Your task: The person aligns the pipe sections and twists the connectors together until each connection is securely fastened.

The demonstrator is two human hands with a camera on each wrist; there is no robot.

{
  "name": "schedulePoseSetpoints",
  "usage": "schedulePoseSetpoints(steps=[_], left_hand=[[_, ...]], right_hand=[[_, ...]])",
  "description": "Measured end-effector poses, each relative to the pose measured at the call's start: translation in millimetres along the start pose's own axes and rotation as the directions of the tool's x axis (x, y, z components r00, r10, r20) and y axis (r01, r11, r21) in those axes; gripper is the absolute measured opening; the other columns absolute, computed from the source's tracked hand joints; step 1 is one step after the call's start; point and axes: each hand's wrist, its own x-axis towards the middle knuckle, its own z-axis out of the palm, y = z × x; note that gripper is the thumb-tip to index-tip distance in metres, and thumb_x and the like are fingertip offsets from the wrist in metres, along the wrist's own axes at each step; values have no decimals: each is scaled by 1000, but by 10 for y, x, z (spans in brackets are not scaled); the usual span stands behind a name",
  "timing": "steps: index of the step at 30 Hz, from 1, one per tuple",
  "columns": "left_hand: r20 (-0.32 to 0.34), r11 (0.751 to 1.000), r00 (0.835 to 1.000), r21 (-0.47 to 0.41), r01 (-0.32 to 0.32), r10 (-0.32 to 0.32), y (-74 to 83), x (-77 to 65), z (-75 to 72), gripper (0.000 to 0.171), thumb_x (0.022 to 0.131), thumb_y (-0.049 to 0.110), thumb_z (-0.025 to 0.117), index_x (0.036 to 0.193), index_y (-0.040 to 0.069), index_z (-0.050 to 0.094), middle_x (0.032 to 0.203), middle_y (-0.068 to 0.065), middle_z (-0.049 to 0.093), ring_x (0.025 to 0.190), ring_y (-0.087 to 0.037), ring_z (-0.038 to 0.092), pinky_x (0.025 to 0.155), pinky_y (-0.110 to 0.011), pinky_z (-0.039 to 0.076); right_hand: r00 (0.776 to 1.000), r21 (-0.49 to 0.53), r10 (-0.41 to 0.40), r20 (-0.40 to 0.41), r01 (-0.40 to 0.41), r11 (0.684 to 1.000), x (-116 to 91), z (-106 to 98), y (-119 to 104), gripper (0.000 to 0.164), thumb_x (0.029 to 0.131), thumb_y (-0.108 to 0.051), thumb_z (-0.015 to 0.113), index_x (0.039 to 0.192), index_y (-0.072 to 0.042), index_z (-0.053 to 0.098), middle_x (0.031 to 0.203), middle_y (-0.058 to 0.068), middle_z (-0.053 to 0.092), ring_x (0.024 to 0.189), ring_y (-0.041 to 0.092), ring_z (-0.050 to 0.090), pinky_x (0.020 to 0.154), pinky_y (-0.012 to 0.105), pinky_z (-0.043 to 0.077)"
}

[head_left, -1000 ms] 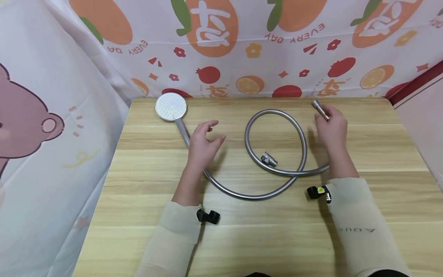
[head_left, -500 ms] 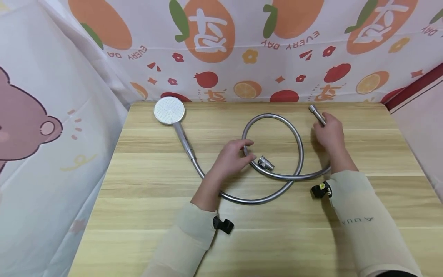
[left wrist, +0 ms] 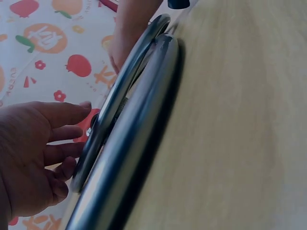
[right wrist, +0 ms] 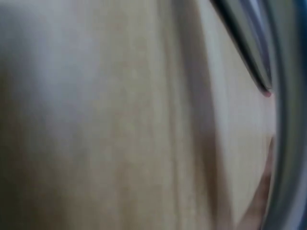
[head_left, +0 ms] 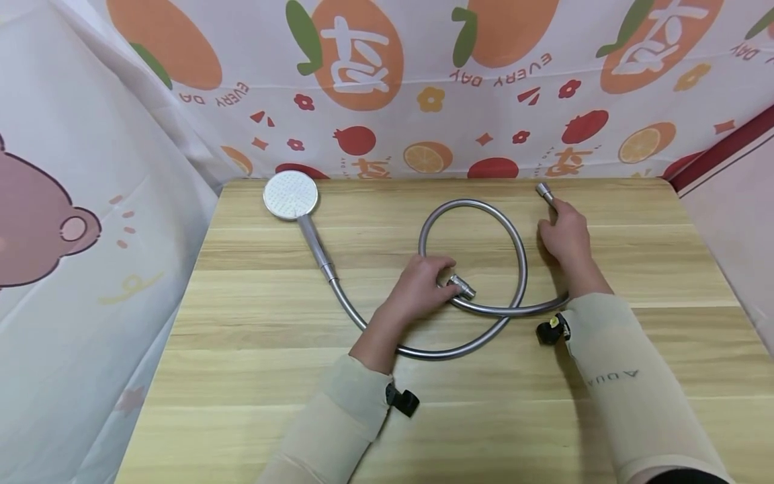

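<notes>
A shower head (head_left: 291,195) with a white face and grey handle lies at the table's far left, joined to a grey shower hose (head_left: 525,262) that loops across the middle. Inside the loop's lower left lies a small chrome fitting (head_left: 465,288). My left hand (head_left: 420,286) reaches over the hose to it, thumb and index finger parted at its left end. In the left wrist view the hose (left wrist: 139,115) runs in front of the left fingers (left wrist: 67,114). My right hand (head_left: 567,232) holds the hose's free end, its metal nut (head_left: 544,191) sticking out beyond the fingers.
The wooden table (head_left: 242,376) backs onto a fruit-print cloth (head_left: 375,141). Another pale cloth with a bear (head_left: 36,222) hangs at the left. The hose (right wrist: 288,115) fills the right edge of the right wrist view.
My left hand has moved right from beside the shower handle to the chrome fitting. My right hand keeps hold of the hose end and has shifted slightly left and lower in view.
</notes>
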Motion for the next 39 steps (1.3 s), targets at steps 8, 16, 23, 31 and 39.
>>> schedulePoseSetpoints(steps=[8, 16, 23, 31, 39], left_hand=[[-15, 996, 999, 75, -40, 42, 6, 26, 53, 47, 83, 34, 79, 121, 8, 68, 114, -4, 72, 107, -18, 64, 99, -35, 45], [-40, 995, 997, 86, -58, 61, 54, 2, 68, 45, 82, 30, 80, 120, 8, 69, 110, -2, 74, 101, -19, 64, 95, -35, 46], [-45, 984, 999, 176, -9, 17, 97, -6, 107, 37, 83, 34, 75, 112, 11, 72, 108, -3, 73, 101, -24, 58, 87, -36, 49], [-43, 988, 998, 151, 47, -41, 66, 17, 125, 31, 83, 36, 76, 105, 13, 74, 104, -2, 69, 101, -23, 53, 87, -35, 47], [-93, 996, 992, -29, 87, -89, -58, 61, 193, 15, 85, 31, 77, 91, 20, 71, 92, 7, 69, 92, -16, 52, 81, -30, 46]], right_hand=[[997, 14, -2, -71, 3, 1000, 69, 33, 47, 53, 100, -13, 44, 151, -5, 34, 151, 25, 39, 141, 41, 36, 116, 56, 32], [982, 49, 45, -183, -37, 998, 72, 33, 84, 45, 95, 0, 44, 138, -7, 55, 137, 22, 56, 129, 41, 50, 109, 56, 38], [981, 112, 102, -168, -84, 990, 54, 14, 63, 46, 93, 3, 43, 135, -8, 58, 132, 18, 59, 124, 35, 52, 107, 51, 42], [982, 227, 137, -133, -104, 968, -5, 52, 18, 50, 88, 6, 44, 134, -7, 59, 125, 16, 59, 116, 30, 52, 104, 44, 45], [981, 252, 118, -152, -77, 965, -90, 101, -30, 39, 92, -3, 53, 130, -8, 61, 116, 14, 58, 104, 26, 51, 89, 35, 47]])
